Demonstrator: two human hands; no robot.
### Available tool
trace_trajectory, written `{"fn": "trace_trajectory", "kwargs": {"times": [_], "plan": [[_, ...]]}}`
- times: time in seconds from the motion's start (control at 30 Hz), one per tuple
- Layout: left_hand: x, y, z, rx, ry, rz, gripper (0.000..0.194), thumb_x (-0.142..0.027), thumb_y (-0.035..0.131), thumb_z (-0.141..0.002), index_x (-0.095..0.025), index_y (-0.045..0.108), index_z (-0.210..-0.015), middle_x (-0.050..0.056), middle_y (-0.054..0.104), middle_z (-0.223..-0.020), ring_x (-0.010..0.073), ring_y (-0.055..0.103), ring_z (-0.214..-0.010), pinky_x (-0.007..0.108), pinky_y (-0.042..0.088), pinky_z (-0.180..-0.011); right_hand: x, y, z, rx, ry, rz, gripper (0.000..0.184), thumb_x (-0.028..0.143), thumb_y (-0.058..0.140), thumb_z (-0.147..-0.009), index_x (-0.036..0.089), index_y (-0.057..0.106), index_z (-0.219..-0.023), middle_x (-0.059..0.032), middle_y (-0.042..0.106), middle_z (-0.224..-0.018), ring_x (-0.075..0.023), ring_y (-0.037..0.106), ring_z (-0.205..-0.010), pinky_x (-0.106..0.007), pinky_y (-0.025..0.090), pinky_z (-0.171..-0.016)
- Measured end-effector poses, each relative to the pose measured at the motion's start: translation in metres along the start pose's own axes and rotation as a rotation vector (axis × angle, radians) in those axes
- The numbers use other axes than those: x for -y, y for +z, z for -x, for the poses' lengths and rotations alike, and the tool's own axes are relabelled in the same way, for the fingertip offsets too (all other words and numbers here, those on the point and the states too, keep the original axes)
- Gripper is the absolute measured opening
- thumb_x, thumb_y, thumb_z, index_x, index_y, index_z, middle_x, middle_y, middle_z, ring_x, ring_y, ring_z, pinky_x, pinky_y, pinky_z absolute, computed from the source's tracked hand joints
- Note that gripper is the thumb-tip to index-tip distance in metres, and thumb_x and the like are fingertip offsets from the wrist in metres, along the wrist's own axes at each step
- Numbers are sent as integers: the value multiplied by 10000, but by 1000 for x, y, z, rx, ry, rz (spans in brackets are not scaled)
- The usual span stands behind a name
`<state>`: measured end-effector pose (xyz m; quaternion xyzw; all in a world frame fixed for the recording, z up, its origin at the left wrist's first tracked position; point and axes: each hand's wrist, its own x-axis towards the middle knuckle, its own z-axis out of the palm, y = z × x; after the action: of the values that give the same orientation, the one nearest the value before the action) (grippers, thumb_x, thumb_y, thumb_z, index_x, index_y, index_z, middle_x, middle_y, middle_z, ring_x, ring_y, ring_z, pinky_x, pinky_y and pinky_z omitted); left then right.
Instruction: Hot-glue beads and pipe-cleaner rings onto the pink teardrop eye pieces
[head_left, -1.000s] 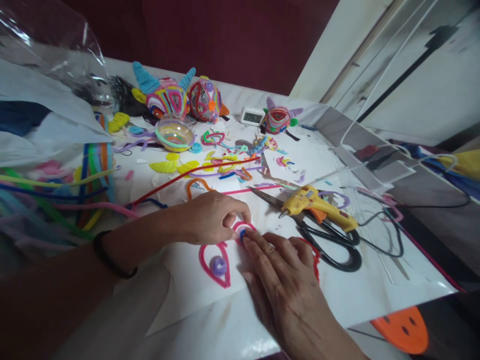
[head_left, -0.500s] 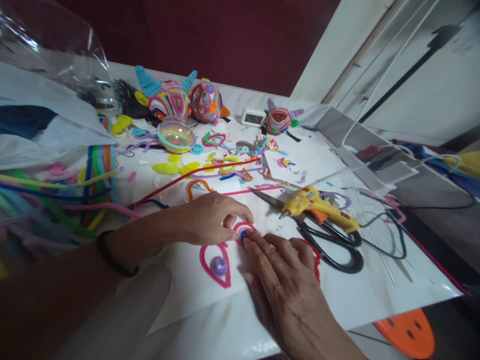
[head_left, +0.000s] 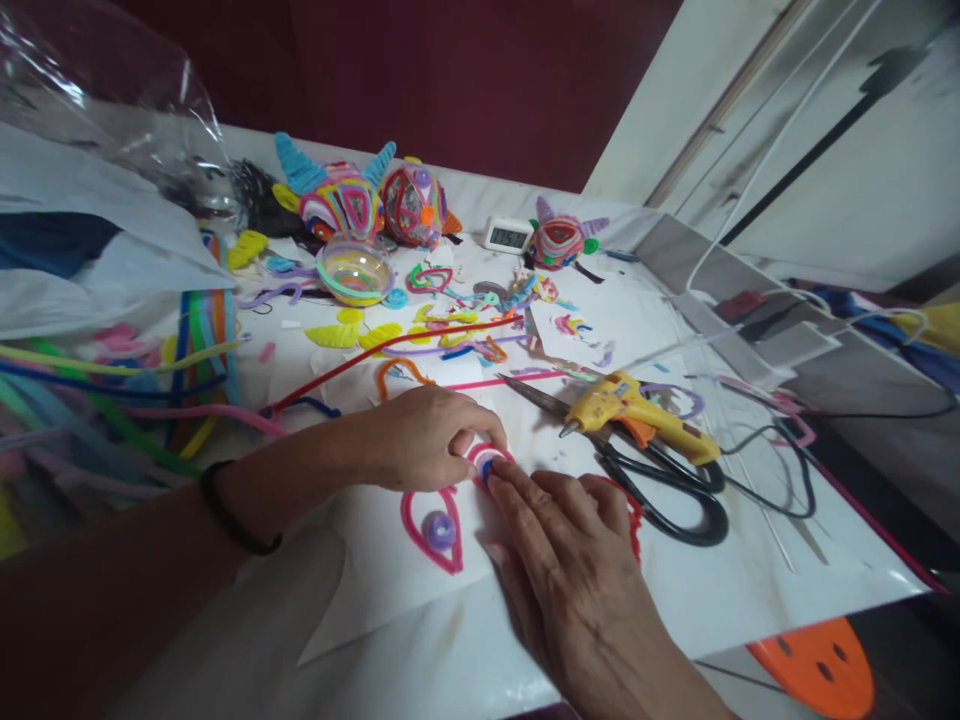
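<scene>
On a sheet of white paper [head_left: 375, 590], a pink pipe-cleaner loop [head_left: 504, 452] with a white inner strand and a blue coil [head_left: 487, 468] lies partly hidden under my fingers. My left hand [head_left: 424, 435] has its thumb and index finger closed at the loop's edge. Stretched-out fingers of my right hand [head_left: 570, 540] press flat on the blue coil, covering the loop's lower part. Just nearer to me is a second pink teardrop loop [head_left: 407, 522] with a purple coil [head_left: 439, 531] inside. A red fuzzy piece [head_left: 635, 525] peeks out beside my right hand.
Black-handled scissors [head_left: 675, 510] and a yellow glue gun [head_left: 637, 412] lie to the right. Pipe cleaners [head_left: 135, 410] crowd the left. Behind are a clear bowl [head_left: 355, 272], a digital clock [head_left: 508, 236] and decorated balls [head_left: 415, 203]. A low grey divider [head_left: 757, 330] stands at right.
Both hands stay at the pink loop with almost no movement. The whole view has shifted very slightly.
</scene>
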<state>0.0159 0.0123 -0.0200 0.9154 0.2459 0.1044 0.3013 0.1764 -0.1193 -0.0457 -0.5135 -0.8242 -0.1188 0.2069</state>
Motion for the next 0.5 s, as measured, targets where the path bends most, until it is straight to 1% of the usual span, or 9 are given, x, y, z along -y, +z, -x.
{"fn": "trace_trajectory", "kwargs": {"times": [0.23, 0.5], "plan": [[-1, 0, 0, 9, -6, 10, 382, -60, 565, -651, -205, 698, -978, -42, 546, -672, 103, 509, -644, 195, 354, -610, 0, 0, 0, -8, 10, -1, 295, 238, 485, -929, 124, 601, -1175, -102, 663, -1225, -277, 579, -995, -482, 361, -864], [-1, -1, 0, 25, -20, 3, 393, -69, 563, -645, -219, 694, -984, -41, 548, -671, 111, 509, -645, 196, 345, -587, 0, 0, 1, 14, 10, -2, 312, 239, 488, -927, 124, 591, -1198, -106, 654, -1238, -273, 566, -995, -482, 361, -854]]}}
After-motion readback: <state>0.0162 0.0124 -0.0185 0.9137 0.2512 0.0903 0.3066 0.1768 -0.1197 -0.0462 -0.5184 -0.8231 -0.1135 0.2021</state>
